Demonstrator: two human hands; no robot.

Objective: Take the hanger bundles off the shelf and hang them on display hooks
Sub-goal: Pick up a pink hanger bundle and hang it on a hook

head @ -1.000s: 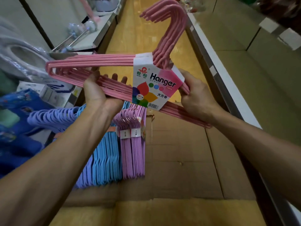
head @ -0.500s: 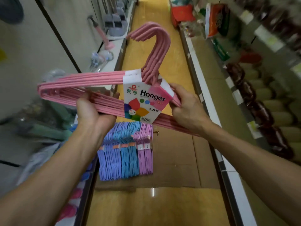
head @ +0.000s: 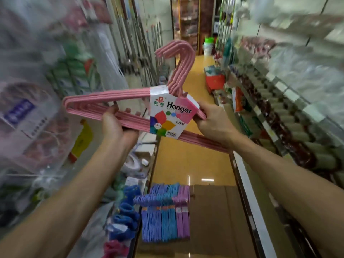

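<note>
Bundles of blue and purple hangers (head: 165,213) lie on flattened cardboard (head: 210,216) nearest the camera. Above and beyond them, the pink hanger bundle (head: 115,98) is held up: left hand (head: 113,125) curled around its lower bars, right hand (head: 212,121) gripping beside its "Hanger" label (head: 172,114). Beyond the bundle, blurred store shelves (head: 279,101) line the aisle.

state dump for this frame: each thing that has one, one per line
pink hanger bundle: held in the air by both hands, hooks up, label band on
label band: wrapped around the bundle, printed side facing the camera
left hand: grips the bundle's lower bars
right hand: grips the bundle beside the label
blue and purple hanger bundles: hanging low in the aisle, still banded
</note>
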